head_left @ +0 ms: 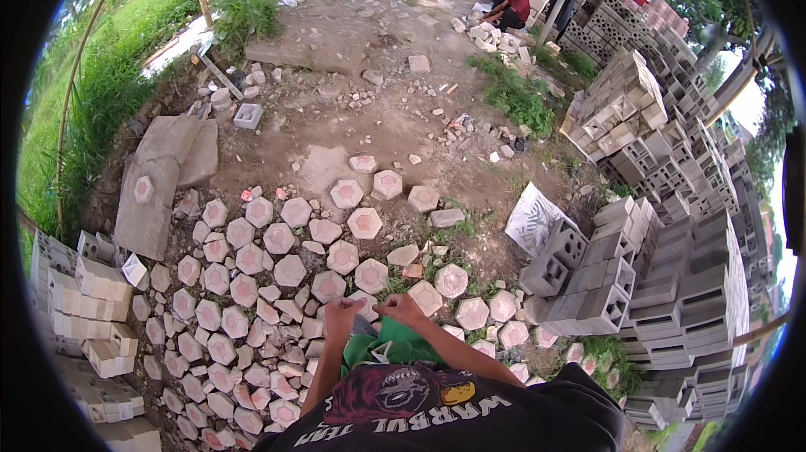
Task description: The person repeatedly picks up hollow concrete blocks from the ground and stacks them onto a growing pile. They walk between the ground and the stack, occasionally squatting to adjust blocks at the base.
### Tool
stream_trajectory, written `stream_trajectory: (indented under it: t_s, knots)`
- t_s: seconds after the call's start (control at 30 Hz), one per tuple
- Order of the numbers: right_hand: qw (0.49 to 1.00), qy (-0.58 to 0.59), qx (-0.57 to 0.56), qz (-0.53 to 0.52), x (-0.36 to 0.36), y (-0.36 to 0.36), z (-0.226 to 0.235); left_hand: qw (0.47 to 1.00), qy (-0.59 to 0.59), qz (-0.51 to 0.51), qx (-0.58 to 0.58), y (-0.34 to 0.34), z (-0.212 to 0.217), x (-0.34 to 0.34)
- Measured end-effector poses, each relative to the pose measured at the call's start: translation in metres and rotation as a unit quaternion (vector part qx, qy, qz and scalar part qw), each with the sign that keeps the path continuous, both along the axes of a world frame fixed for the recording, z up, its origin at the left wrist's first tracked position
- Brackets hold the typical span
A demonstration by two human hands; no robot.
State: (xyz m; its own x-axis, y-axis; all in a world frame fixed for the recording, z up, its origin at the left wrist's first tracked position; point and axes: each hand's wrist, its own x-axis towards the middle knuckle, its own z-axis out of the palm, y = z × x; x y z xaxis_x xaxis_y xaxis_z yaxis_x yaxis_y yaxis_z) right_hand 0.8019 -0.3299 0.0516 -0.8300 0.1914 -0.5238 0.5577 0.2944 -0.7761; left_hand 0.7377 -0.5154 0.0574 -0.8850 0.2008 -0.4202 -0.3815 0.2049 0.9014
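Note:
Both my hands are in front of my body, low in the middle of the head view. My left hand (342, 316) has its fingers curled together in a pinch. Close by on the right, my right hand (400, 309) is closed in the same way, a small gap between the two. What the fingers hold, if anything, is too small to make out. Just below the hands is green cloth (396, 341), with a bit of grey material beside it under my left hand. Hexagonal paving blocks (342, 256), some with reddish centres, lie on the ground around and beyond my hands.
Stacks of grey hollow concrete blocks (588, 276) stand at the right, more blocks (84, 292) at the left. Flat concrete slabs (155, 175) lie at the left. A white sack (534, 219) rests by the right stack. Far off, a person in red (514, 9) crouches by rubble.

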Motion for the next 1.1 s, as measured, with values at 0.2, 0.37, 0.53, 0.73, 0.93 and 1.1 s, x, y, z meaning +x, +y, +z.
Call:
stream_trajectory:
  t_s: [0.2, 0.37, 0.53, 0.73, 0.93, 1.1]
  knots:
    - [0.999, 0.011, -0.019, 0.048, -0.062, -0.014, -0.014, 0.998, 0.004, 0.059, -0.017, -0.009, 0.021, -0.040]
    - [0.994, -0.005, -0.068, 0.080, -0.128, -0.018, 0.003, 0.993, -0.001, 0.109, -0.032, -0.019, 0.023, -0.086]
    - [0.992, -0.003, -0.085, 0.089, -0.229, -0.005, -0.033, 0.991, -0.030, 0.122, -0.041, -0.018, 0.003, -0.170]
    - [0.981, 0.034, -0.094, 0.165, -0.393, 0.019, -0.028, 0.985, -0.025, 0.158, -0.069, 0.001, -0.005, -0.293]
    - [0.977, 0.054, -0.165, 0.127, -0.493, 0.033, -0.021, 0.979, -0.015, 0.200, 0.030, 0.023, -0.003, -0.378]
    - [0.972, 0.002, -0.216, 0.088, -0.524, 0.032, -0.030, 0.985, -0.009, 0.171, -0.036, 0.031, 0.012, -0.421]
